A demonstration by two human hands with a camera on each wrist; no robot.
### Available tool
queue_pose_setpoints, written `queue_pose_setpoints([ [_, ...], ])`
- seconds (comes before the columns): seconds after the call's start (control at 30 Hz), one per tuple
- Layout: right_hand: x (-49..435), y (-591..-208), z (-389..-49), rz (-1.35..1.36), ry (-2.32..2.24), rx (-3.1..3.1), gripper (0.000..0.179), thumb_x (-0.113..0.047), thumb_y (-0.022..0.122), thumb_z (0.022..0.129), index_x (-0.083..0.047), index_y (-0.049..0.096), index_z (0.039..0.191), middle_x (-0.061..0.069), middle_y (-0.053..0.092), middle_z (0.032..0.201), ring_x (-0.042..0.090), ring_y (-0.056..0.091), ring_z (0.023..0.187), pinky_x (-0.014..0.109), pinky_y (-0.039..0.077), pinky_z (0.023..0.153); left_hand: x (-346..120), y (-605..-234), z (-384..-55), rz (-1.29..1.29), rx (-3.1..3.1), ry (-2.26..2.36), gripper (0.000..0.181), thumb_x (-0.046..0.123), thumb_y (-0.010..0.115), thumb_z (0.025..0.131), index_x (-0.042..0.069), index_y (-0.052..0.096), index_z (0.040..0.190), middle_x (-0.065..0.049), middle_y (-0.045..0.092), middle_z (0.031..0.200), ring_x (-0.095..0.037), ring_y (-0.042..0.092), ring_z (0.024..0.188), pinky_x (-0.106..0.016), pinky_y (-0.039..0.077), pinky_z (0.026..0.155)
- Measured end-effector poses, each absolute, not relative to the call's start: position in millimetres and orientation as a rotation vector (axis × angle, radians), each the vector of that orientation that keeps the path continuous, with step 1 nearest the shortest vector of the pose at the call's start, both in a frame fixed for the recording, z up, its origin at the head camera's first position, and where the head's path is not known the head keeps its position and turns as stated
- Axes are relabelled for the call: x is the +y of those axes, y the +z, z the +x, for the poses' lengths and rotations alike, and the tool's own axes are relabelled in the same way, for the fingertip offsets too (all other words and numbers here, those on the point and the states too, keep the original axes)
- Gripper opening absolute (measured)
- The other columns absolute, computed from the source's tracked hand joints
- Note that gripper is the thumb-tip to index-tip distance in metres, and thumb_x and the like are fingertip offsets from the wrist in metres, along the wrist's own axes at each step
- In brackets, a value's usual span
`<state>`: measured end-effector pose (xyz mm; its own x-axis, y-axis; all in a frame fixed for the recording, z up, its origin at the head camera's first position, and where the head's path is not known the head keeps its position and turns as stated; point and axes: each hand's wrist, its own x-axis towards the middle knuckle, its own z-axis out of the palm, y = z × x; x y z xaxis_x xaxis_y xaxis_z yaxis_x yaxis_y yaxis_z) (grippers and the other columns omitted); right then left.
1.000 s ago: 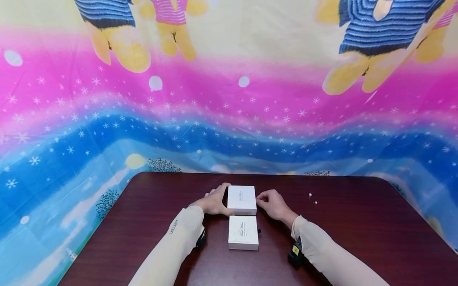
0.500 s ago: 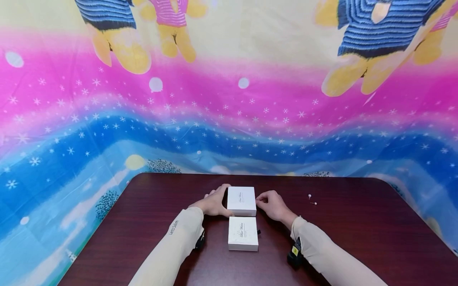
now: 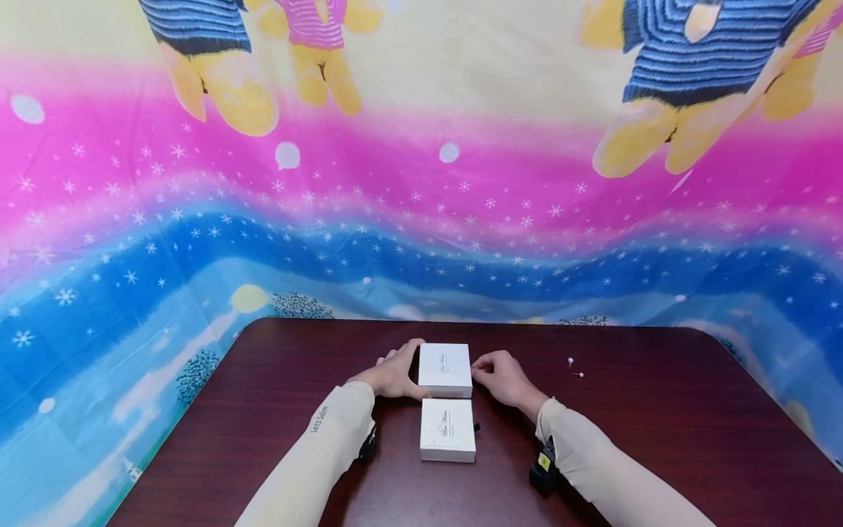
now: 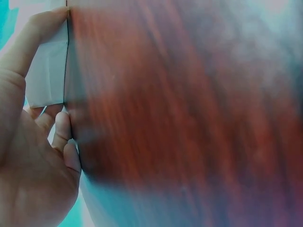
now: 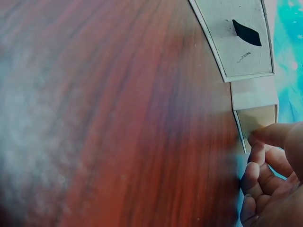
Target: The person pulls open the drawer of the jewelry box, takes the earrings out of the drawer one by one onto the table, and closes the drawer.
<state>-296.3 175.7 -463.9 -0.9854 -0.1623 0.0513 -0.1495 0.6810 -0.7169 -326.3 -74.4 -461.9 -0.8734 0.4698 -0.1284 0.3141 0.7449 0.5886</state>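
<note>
Two white boxes with dark lettering lie one behind the other on the table. My left hand [image 3: 391, 372] grips the far box [image 3: 445, 366] from its left, thumb along the near side and fingers round the left end. At that box's right end my right hand [image 3: 506, 377] pinches with thumb and forefinger; in the right wrist view its fingertips cover the spot where a pull tab sits. Just in front stands the near box [image 3: 448, 430], untouched, with a black ribbon tab [image 5: 247, 33] on its right end.
Two small pearl-headed pieces [image 3: 571, 361], perhaps earrings, lie to the right of my right hand. The dark red wooden table [image 3: 296, 454] reaches back to a patterned cloth [image 3: 421, 219] hanging behind it.
</note>
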Motion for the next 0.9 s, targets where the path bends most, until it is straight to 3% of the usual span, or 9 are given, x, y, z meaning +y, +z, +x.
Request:
queue_pose_setpoints([
  [0.4,177.2,-464.4,-295.0,-0.263,-1.227,2.865,0.013,-0.010,0.066,0.097,-0.006,0.078,0.100,0.006,0.075,0.095,0.012,0.061,0.081,0.033,0.050,0.076,-73.3,-462.5,-324.4,0.594,2.680,0.840,0.111,0.038,0.087,0.076,0.013,0.019,0.160,-0.010,0.036,0.161,-0.036,0.038,0.140,-0.056,0.028,0.114],
  [0.67,178.3,-464.2,-294.6,-0.272,-1.229,2.859,0.014,-0.009,0.065,0.097,-0.006,0.078,0.101,0.006,0.075,0.095,0.011,0.061,0.081,0.033,0.050,0.075,-72.7,-463.6,-323.9,0.624,2.699,0.828,0.110,0.036,0.087,0.075,0.014,0.021,0.160,-0.008,0.043,0.156,-0.031,0.044,0.125,-0.051,0.032,0.105],
  [0.9,177.9,-462.3,-293.8,-0.276,-1.225,2.861,0.014,-0.009,0.065,0.097,-0.006,0.078,0.101,0.006,0.074,0.095,0.012,0.060,0.080,0.032,0.049,0.075,-73.1,-462.9,-323.4,0.626,2.702,0.830,0.111,0.036,0.087,0.075,0.013,0.020,0.160,-0.008,0.041,0.158,-0.030,0.044,0.123,-0.051,0.032,0.104],
])
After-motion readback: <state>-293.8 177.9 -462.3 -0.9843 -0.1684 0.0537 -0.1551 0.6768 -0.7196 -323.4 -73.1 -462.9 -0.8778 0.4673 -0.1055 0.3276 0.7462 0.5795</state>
